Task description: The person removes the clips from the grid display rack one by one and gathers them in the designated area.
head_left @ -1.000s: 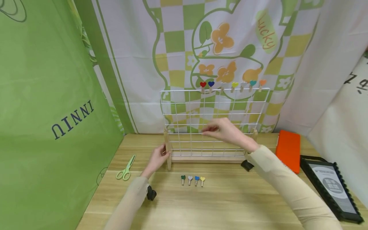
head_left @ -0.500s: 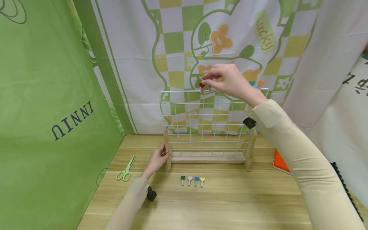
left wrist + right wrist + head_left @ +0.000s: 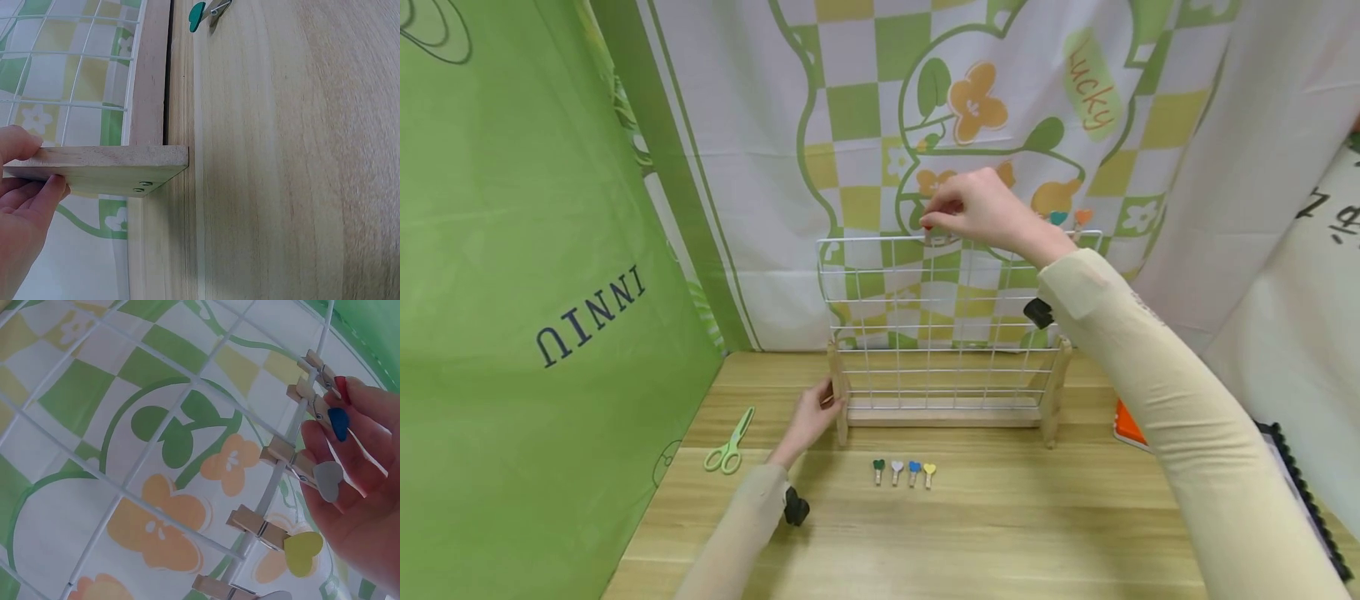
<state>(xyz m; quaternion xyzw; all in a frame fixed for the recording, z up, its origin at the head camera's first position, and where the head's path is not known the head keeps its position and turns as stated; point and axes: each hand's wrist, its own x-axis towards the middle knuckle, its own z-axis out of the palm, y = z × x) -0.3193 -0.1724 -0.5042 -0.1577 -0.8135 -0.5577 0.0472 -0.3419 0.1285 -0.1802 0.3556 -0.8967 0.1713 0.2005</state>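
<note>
My right hand (image 3: 981, 210) is at the top wire of a white wire grid rack (image 3: 868, 239). In the right wrist view its thumb and fingertip pinch the red heart clothespin (image 3: 323, 374), whose wooden end overlaps the wire. Beside it on that wire, a blue heart clothespin (image 3: 338, 424), a grey-white one (image 3: 327, 481) and a yellow one (image 3: 303, 553) are clipped in a row, close to my other fingers. My left hand (image 3: 808, 421) grips the rack's left wooden foot (image 3: 119, 156), thumb on one face and fingers on the other.
Several heart clothespins lie in front of the rack, with a dark green one (image 3: 878, 472) leftmost and a yellow one (image 3: 929, 475) rightmost. Green scissors (image 3: 727, 450) lie at left. An orange-red case (image 3: 1127, 425) is partly hidden by my right arm. A printed curtain (image 3: 745, 167) hangs behind.
My right hand has risen from in front of the grid to its top wire and closed on the red heart clothespin. The left hand keeps its hold on the wooden foot.
</note>
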